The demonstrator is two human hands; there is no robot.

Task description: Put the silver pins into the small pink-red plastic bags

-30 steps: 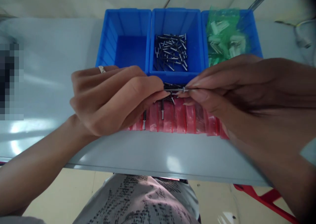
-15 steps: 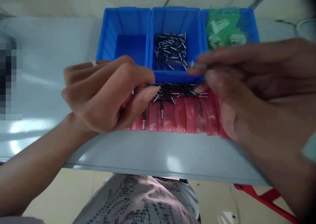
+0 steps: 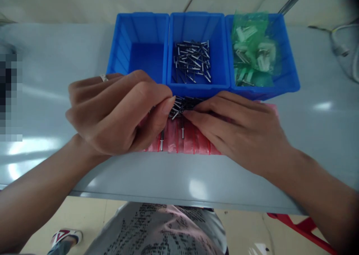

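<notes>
A grey table (image 3: 56, 97) fills most of the view, its near edge above the person's patterned shirt (image 3: 159, 228). At its far side three blue bins stand in a row, touching. The left bin (image 3: 123, 49) shows only its bare floor, the middle bin (image 3: 196, 24) holds loose dark rivets (image 3: 192, 60), and the right bin (image 3: 288, 77) holds a green bag (image 3: 252, 49) of pale parts.

The left hand (image 3: 117, 112) is curled shut, with its thumb tip against the forefinger at the edge of the pile. Whether a rivet sits between them cannot be told. The right hand (image 3: 241, 131) lies low with its fingers stretched nearly flat and its tips touching the pile. Whether they pinch anything cannot be told either.

A red bag (image 3: 193, 142) lies flat just in front of the middle bin, under both hands. The pile of rivets (image 3: 183, 103) rests on its far edge, between the two sets of fingertips. Two single rivets (image 3: 162, 139) lie apart on the bag, nearer the person. A ring (image 3: 103, 77) sits on a left finger.
</notes>
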